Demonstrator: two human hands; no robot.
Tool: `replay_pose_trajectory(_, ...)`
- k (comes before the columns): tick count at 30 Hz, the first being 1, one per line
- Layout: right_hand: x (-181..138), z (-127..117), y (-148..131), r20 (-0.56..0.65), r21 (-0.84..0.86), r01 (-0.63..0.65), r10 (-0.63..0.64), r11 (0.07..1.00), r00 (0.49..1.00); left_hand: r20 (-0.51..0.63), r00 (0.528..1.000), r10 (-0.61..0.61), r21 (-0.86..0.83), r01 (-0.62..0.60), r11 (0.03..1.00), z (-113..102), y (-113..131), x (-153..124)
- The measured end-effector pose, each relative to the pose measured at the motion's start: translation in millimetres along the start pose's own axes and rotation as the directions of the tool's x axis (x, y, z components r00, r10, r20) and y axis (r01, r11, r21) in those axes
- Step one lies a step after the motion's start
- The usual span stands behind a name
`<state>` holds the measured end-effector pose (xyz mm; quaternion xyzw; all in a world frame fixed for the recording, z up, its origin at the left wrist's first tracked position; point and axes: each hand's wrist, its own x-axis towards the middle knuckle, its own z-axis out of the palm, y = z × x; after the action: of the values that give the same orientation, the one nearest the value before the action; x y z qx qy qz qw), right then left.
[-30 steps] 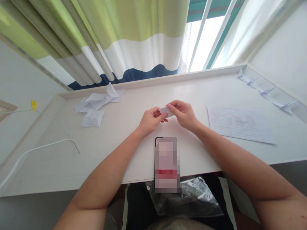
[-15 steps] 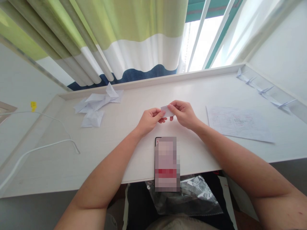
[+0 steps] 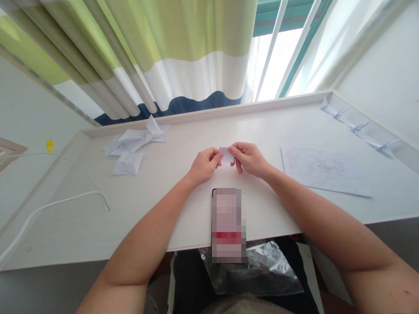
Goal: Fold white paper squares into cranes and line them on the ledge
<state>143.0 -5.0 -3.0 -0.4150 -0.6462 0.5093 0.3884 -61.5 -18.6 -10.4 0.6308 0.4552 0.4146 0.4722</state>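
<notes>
Between my two hands is a small folded piece of white paper (image 3: 225, 155), held a little above the white desk (image 3: 183, 209). My left hand (image 3: 205, 165) pinches its left edge between thumb and fingers. On the other side, my right hand (image 3: 248, 157) grips the right edge, thumb on top and some fingers curled below. Nearer to me, a phone (image 3: 227, 224) with a blurred-out screen lies at the desk's front edge and juts past it.
Folded paper pieces (image 3: 131, 141) lie at the back left. A printed sheet (image 3: 324, 170) rests on the right, with more folded papers (image 3: 360, 126) along the right ledge. A white cable (image 3: 65, 198) crosses the left side. Clear plastic (image 3: 262, 270) covers my lap.
My fingers have shifted slightly on the paper, and more of its flat face shows between the hands. The left fingers beneath it have drawn in. The view has tilted slightly.
</notes>
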Motion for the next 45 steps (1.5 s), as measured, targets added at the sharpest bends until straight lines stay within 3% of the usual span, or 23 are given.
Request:
replay_pose_trajectory(9,-1.3,-0.7,-1.3,-0.020,-0.059,0.004,-0.005,0.998,1.000,0.030,0.999,-0.011,-0.005,0.011,1.000,0.9,6.6,-2.5)
replay_pose_trajectory(12,2.5,-4.5,6.4,-0.049,-0.182,0.069,-0.079,0.981,0.996,-0.010,1.000,-0.015,0.069,0.016,0.998,1.3,6.2,-2.9)
replay_pose_trajectory(15,6.8,-10.1,16.1,-0.061,-0.413,0.282,-0.336,0.866,0.940,-0.055,0.998,-0.023,0.204,0.033,0.978,-1.9,1.4,-1.7)
replay_pose_trajectory(18,8.3,-15.8,23.3,0.100,-0.570,0.410,-0.435,0.712,0.895,-0.081,0.997,-0.016,0.313,0.040,0.949,-6.9,-6.1,1.6)
replay_pose_trajectory(21,7.4,-19.8,27.1,0.202,-0.635,0.417,-0.381,0.651,0.902,-0.112,0.993,0.048,0.494,0.013,0.869,-9.5,-13.9,5.1)
replay_pose_trajectory(26,8.2,-21.9,29.8,0.347,-0.601,0.436,-0.272,0.670,0.897,-0.144,0.983,0.115,0.670,0.011,0.742,-8.8,-20.1,5.7)
replay_pose_trajectory(32,10.7,-22.2,32.1,0.334,-0.554,0.419,-0.270,0.719,0.903,-0.050,0.990,0.131,0.688,-0.061,0.723,-9.8,-18.0,4.2)
replay_pose_trajectory(40,10.5,-23.7,27.9,0.304,-0.518,0.394,-0.267,0.759,0.914,-0.052,0.992,0.118,0.672,-0.053,0.738,-11.3,-18.2,4.7)
replay_pose_trajectory(45,12.5,-19.1,28.0,0.291,-0.547,0.397,-0.277,0.737,0.916,-0.013,0.989,0.144,0.645,-0.102,0.757,-12.6,-15.8,3.0)
